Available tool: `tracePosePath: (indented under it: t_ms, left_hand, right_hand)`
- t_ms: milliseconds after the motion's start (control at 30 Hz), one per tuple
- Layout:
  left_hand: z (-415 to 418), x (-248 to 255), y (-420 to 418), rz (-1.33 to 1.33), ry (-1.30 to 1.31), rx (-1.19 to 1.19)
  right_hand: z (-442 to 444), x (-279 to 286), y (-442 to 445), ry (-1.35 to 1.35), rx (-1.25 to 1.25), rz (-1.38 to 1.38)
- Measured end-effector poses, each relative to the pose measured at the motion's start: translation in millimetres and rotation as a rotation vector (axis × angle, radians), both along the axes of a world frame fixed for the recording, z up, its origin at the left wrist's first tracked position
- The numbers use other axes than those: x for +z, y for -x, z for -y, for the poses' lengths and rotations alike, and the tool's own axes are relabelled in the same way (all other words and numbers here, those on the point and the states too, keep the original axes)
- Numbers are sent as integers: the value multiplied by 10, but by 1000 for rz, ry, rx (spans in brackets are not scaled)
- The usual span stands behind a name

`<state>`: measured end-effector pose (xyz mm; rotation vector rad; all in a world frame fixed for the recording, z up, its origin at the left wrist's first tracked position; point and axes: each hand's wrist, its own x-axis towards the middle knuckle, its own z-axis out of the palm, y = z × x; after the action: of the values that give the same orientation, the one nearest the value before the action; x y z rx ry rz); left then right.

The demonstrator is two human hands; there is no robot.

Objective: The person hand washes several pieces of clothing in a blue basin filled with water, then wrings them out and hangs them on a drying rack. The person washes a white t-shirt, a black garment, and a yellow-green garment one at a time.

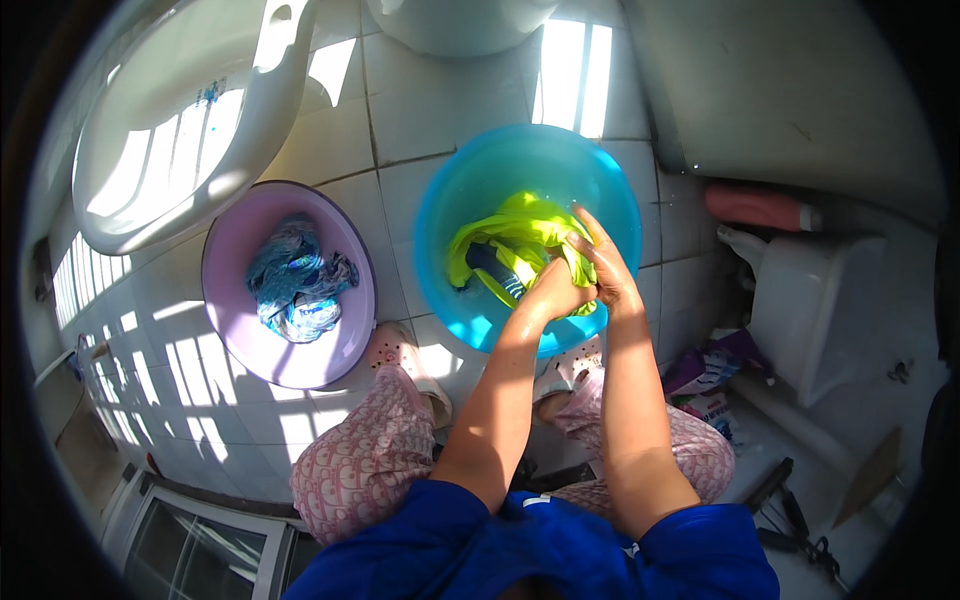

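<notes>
A bright yellow-green garment [517, 214] lies bunched in a blue plastic basin [442, 217]. Dark blue fabric with pale stripes [495, 266] shows in its folds. My left hand [561, 289] grips the garment near the basin's near right side, its fingertips hidden by cloth and the other hand. Pressed close beside it, my wet right hand [611, 266] holds the bunched edge, with the thumb over the cloth and a finger stretched out.
Wet blue patterned clothing [296, 277] lies in a purple basin [225, 247] to the left. A large white tub [277, 127] leans beyond it. My clog-shod feet [397, 345] flank the blue basin's near side. On the right are a white plastic stool [802, 315] and packets [705, 371].
</notes>
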<state>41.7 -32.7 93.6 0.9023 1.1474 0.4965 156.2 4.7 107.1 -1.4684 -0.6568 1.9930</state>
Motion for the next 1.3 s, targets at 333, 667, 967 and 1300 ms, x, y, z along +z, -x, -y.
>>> tracePosePath:
  t_ms: [333,667,967,1300]
  left_hand:
    - [433,-908,179,801,733,776]
    - [90,-285,245,245,181,619]
    - [-153,345,616,442,168,-150]
    - [-75,-624,651,-210,-162,864]
  right_hand:
    - [660,-482,346,-577,180,972]
    - [714,-793,30,47,-142,507]
    - [143,-473,37,108,-436,-708]
    - [-120,-1105,-188,-637,197,1024]
